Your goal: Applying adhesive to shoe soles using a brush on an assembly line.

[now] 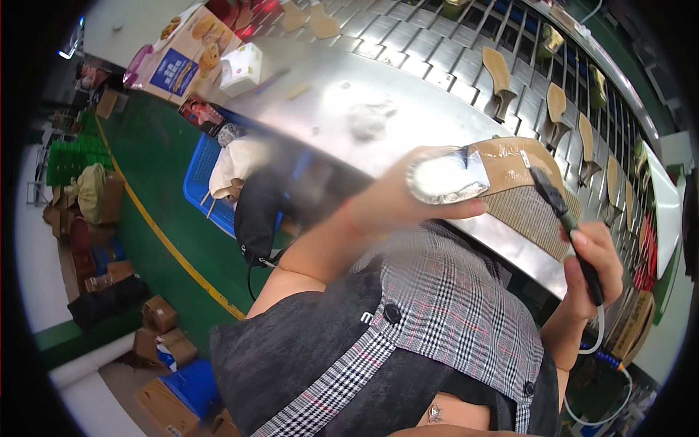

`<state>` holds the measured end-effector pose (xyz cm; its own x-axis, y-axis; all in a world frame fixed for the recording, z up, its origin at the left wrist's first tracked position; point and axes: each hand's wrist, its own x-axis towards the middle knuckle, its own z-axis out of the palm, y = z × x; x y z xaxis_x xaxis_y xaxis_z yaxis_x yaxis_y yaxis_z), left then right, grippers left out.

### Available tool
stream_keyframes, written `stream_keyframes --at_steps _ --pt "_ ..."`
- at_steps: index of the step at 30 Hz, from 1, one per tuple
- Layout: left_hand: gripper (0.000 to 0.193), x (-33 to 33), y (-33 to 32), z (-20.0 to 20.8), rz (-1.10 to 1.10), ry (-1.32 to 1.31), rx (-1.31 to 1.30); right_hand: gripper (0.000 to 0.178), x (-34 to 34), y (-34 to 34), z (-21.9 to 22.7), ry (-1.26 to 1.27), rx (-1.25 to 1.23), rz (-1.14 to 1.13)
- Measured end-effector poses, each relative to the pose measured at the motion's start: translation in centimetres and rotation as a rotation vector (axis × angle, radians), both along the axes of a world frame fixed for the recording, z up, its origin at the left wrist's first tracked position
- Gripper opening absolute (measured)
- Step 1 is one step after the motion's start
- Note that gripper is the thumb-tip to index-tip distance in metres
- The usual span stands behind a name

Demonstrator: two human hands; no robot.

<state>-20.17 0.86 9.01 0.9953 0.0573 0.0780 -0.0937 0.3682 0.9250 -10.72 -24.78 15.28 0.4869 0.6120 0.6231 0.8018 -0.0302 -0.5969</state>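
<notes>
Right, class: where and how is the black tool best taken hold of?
Probably by the handle, coming from the lower right, as the right hand does. That part is slim and straight, and slants up-left to a broader head. Better keep the grip above the lower end, where a white tube appears to leave it.

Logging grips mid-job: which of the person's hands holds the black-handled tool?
The right hand, at the picture's right: it grips the black-handled tool, while the left hand holds the brown piece by its silver-white end.
</notes>
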Motion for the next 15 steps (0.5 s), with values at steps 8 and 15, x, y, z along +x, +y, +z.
stream_keyframes --at_steps 8,15 --pt "0.037 0.3 -0.3 0.1 -0.027 -0.095 0.029 0.023 0.8 -1.1 -0.7 0.040 0.073 0.027" --pt "0.044 0.7 -0.1 -0.2 -0.061 -0.076 0.019 0.030 1.4 -0.9 -0.5 0.001 0.066 0.133"
